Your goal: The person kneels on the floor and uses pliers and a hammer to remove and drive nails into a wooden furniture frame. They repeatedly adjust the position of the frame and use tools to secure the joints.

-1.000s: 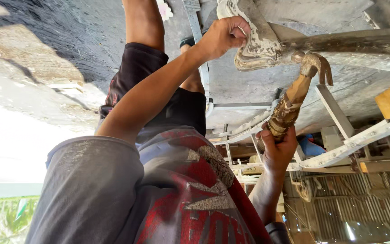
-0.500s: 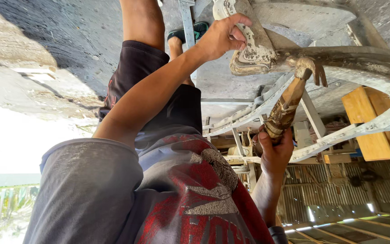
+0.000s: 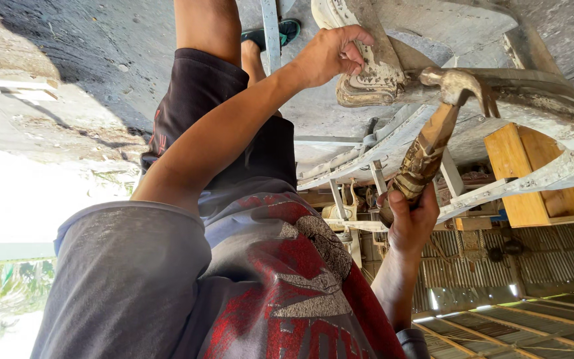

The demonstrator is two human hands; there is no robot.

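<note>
I'm in an open-sided woodworking shed. Corrugated metal walls (image 3: 473,272), stacked carved furniture frames (image 3: 393,199) and a rough concrete floor (image 3: 88,60) surround me.

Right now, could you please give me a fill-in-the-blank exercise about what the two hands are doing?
1. The right hand grips the hammer by its ____.
2. The left hand holds a pale carved piece close to the hammer's metal ____.
3. The grey shirt has a ____ print.

Missing words: handle; head; red.
</note>
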